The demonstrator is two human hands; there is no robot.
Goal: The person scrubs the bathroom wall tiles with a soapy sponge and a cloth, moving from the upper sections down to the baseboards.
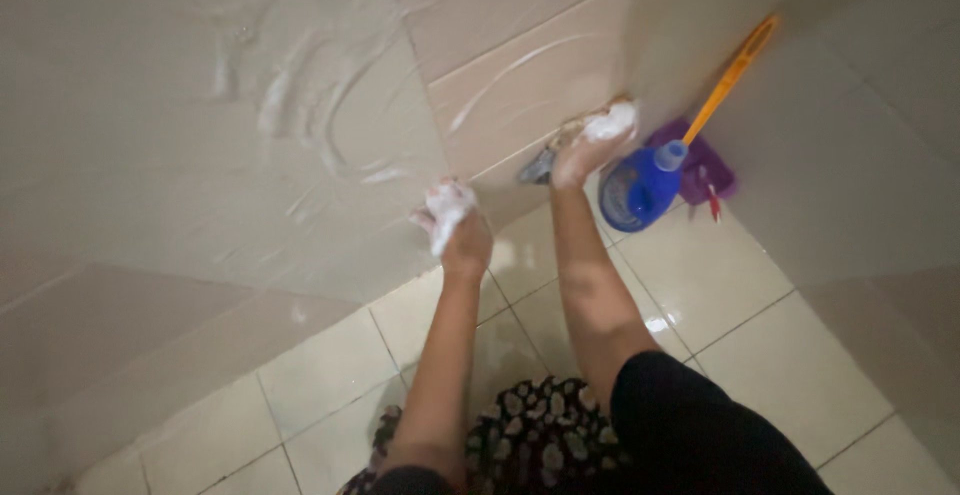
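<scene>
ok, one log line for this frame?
left hand: sudsy, on wall tile | right hand: pressing scrubber low on wall | blue bottle on floor

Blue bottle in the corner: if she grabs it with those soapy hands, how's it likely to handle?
Probably slippery: both the left hand and right hand are coated in foam, and the blue bottle looks like smooth plastic. Likely rigid rather than floppy. It stands on a wet, glossy tiled floor, so a push would probably slide it.
</scene>
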